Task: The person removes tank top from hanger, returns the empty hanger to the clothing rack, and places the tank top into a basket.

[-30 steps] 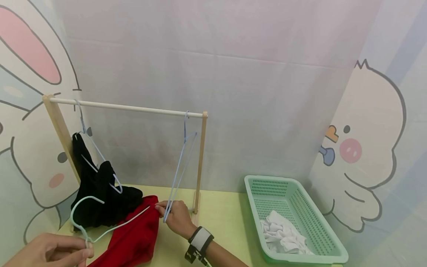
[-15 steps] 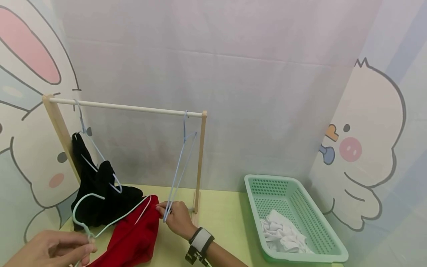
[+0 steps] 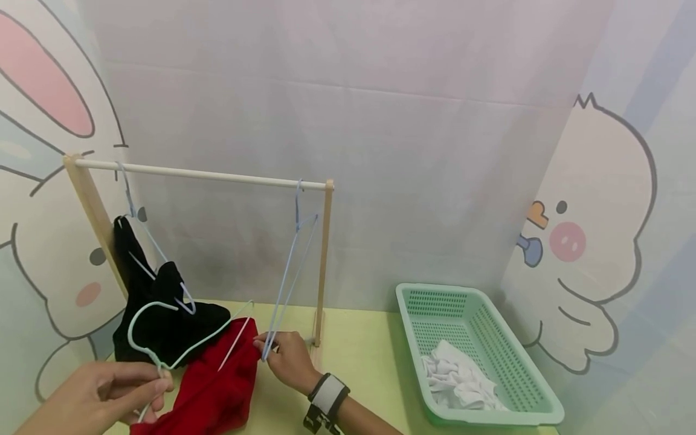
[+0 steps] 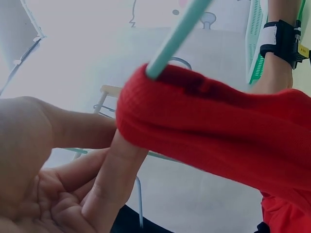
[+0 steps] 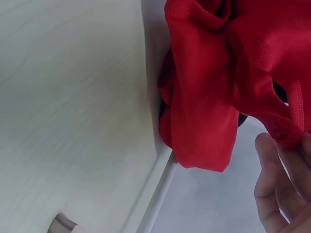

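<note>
A mint-green clothes hanger [image 3: 132, 331] is pinched below its hook by my left hand [image 3: 100, 396], at the lower left of the head view. Its far end reaches over a red garment [image 3: 214, 396]. In the left wrist view, the hanger [image 4: 176, 41] runs into an opening of the red garment [image 4: 218, 126], beside my left fingers [image 4: 114, 170]. My right hand [image 3: 292, 362] pinches the garment's upper right edge. The right wrist view has that hand [image 5: 286, 179] at a ribbed edge of the red garment [image 5: 204, 102]. Part of the garment falls below the head view.
A rack with a white bar [image 3: 206, 175] stands behind the hands. A bare blue hanger [image 3: 297, 208] hangs just before my right hand; a black garment [image 3: 201, 323] hangs at left. A green basket [image 3: 535, 368] with white cloth [image 3: 459, 374] stands at right.
My left hand and the mint-green hanger have moved up and right, and the hanger's far end now shows beyond the red garment's top edge. My right hand keeps its pinch, nearly still.
</note>
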### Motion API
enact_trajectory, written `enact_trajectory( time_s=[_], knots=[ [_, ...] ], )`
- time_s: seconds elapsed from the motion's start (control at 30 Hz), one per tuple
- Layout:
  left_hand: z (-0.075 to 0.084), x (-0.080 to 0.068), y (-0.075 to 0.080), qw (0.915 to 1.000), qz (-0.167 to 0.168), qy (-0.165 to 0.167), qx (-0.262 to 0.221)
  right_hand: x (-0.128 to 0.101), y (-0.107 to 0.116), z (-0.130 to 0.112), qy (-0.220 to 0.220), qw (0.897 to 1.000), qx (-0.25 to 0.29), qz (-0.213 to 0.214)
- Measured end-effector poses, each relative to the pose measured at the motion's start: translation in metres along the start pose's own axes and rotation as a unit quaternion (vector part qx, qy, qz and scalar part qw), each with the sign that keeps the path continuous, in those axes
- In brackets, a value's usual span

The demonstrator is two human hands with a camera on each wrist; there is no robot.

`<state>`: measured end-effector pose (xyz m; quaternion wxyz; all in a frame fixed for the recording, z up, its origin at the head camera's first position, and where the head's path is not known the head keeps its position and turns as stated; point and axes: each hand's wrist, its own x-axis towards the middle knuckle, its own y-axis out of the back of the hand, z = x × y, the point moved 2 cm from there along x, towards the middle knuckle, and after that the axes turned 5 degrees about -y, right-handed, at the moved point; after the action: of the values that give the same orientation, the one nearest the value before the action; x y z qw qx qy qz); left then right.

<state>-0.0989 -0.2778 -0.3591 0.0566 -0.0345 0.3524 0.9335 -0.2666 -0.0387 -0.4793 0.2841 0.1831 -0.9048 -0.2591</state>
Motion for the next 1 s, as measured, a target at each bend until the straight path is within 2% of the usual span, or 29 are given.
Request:
enact_trajectory(
  time_s=[0.37, 0.73, 0.83, 1.0],
  knots=[
    [0.007, 0.006, 0.004, 0.9993, 0.0, -0.031, -0.021, -0.006, -0.003, -0.014, 0.024, 0.998, 0.011, -0.053],
    [0.009, 0.011, 0.0, 0.9989, 0.014, -0.023, -0.039, -0.01, -0.003, -0.021, 0.053, 0.996, -0.012, -0.072],
    [0.012, 0.012, 0.0, 0.9988, 0.016, -0.028, -0.038, -0.01, -0.003, -0.021, 0.054, 0.995, -0.012, -0.082],
    [0.016, 0.016, 0.001, 0.9971, 0.009, -0.04, -0.064, -0.012, -0.004, -0.023, 0.061, 0.994, -0.022, -0.09]
  ],
)
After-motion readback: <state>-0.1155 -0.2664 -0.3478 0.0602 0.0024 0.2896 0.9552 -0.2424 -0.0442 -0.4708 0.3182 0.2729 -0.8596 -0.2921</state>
